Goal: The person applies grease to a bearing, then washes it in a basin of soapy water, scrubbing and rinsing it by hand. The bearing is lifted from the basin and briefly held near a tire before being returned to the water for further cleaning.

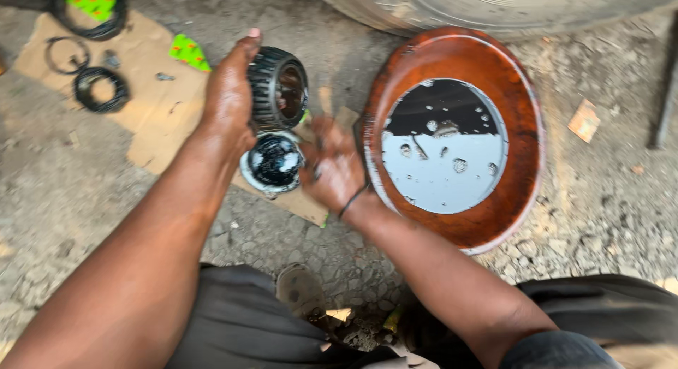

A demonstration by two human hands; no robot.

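Rough, stony ground (600, 199) beside a large tyre (494, 5) serves as the workplace, with a torn sheet of cardboard (152, 93) spread across it. Over the cardboard, the person's left hand (229, 97) grasps a black, ribbed roller bearing (277, 88), fingers wrapped over its outer edge and its opening turned toward the right. Just below it sits a small round tin (272, 162) of dark grease. The right hand (332, 168), blurred, hovers beside the tin with greasy fingers loosely curled; whether it holds anything cannot be told. To its right rests a reddish-brown basin (494, 221) holding dark, reflective liquid. Black rings (101, 88) and green packets (188, 51) lie at far left.
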